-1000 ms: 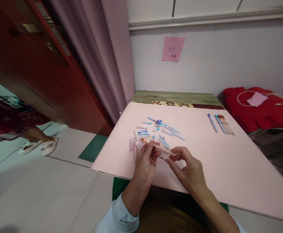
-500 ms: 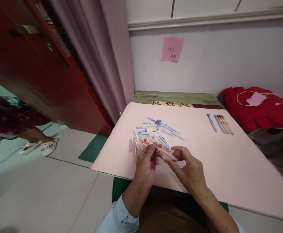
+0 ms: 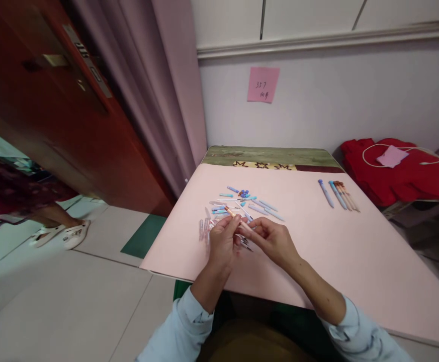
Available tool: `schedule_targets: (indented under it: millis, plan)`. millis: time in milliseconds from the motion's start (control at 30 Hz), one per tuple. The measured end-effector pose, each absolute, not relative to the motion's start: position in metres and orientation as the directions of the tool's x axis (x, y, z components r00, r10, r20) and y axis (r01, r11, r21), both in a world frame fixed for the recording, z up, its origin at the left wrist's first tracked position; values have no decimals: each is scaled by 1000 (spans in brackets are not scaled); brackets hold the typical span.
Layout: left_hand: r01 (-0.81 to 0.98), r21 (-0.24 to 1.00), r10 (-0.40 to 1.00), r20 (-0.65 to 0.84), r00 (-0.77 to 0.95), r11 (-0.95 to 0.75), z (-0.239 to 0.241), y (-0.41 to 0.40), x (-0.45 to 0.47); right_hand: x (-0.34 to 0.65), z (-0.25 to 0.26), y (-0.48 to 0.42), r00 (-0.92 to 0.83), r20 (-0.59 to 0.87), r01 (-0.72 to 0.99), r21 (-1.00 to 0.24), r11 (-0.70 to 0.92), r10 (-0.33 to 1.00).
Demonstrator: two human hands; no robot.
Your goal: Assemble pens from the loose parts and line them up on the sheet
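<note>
**Two Hands, One Pen, Five More in a Row**

Both of your hands meet over the near left part of the one pale pink table (image 3: 317,261), working on a single pink pen (image 3: 230,211) with an orange-brown upper end. Your left hand (image 3: 223,241) is closed in a pinch around the middle of the pen, thumb on top. Your right hand (image 3: 274,242) is nearly closed too, thumb and forefinger gripping the lower end, which the fingers mostly hide. The pen slants above the heap of parts, its brown end pointing away from you.

Just beyond your right hand lie three loose blue and lavender barrels (image 3: 274,214), fanned out. Toward the far side of the heap you have one dark blue short piece (image 3: 233,189) and one light blue short piece (image 3: 226,195), near a cluster of small blue and brown toppers (image 3: 244,193) too crowded to count. Left of your left hand are clear pinkish tubes (image 3: 204,229), at least two; dark-tipped refills (image 3: 246,244) poke out beneath your hands, their number hidden.

Well apart, at the table's far right, five topped pens lie side by side: one lavender pen (image 3: 326,194), one light blue pen (image 3: 338,195) and what look like three brown-topped pens (image 3: 348,196).

Two pink notes are in sight, one wall note (image 3: 263,85) marked 357 and one on the red cloth (image 3: 423,173). At left, another person's two white shoes (image 3: 76,235) stand on the tiles.
</note>
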State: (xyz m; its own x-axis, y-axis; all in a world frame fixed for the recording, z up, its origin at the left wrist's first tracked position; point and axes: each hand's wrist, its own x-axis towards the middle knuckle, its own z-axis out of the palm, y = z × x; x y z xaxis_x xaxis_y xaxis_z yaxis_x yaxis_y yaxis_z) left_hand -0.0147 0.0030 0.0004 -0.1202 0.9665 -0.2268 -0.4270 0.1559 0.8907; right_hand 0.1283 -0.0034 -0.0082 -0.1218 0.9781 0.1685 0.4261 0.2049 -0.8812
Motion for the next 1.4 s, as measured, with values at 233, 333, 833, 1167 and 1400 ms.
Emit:
schedule_targets:
  millis: [233,333,833,1167,1400]
  plan:
    - [-490,863,957,-230,-175,118,0,23,7,140,-27,27,-82,337,367,-865,343,938]
    - [-471,869,954,-253,-160,152,-9,28,15,147,-36,30,-43,442,422,-804,418,896]
    - [-362,904,973,-223,55,228,-3,49,39,166,-34,38,-317,-158,-366,-889,-274,935]
    - [-415,889,959,-262,-109,196,-6,43,50,164,-39,37,-149,12,-124,-992,-7,989]
    - [-348,929,956,-205,-208,124,-10,46,44,166,-45,36,-85,173,167,-968,185,981]
